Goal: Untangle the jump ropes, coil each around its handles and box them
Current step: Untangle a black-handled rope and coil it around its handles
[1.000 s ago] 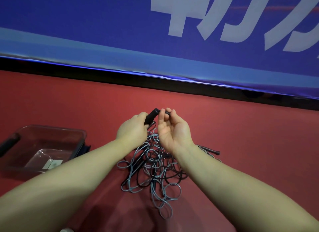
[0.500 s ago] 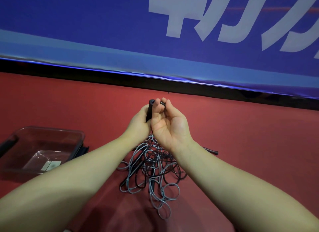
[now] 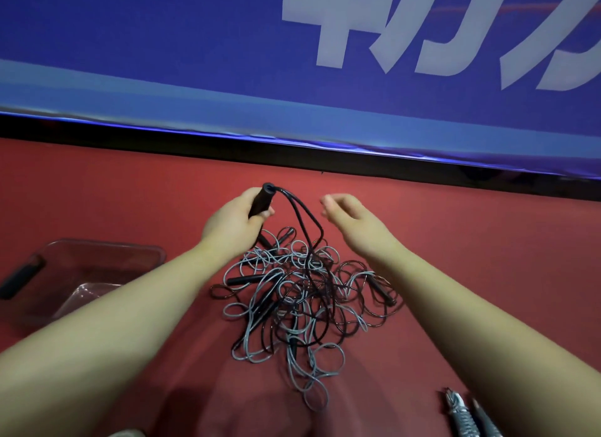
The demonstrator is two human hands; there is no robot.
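The blue banner is standing along the far edge and the red floor is carrying everything. The tangle of jump ropes is lying in the middle, between the two forearms. Grey and black cords are looping through one another, and at least two more black handles are buried in it. The clear plastic box is waiting well apart on the left.

The left hand is gripping one black handle above the far side of the heap. Its black cord is dropping from the handle's far end straight into the tangle. The right hand is hanging slack with relaxed fingers, holding nothing, just right of that cord.

The main risk is probably a hard one-handed pull. With nothing feeding the cord, the loops may be cinching into knots, or the whole heap may be dragging along the floor. The cord may also be snagging a buried handle.

Compared with half a second ago, the right hand is no longer meeting the left at the handle's tip but is sitting apart to the right. The cord is now showing clear between them.
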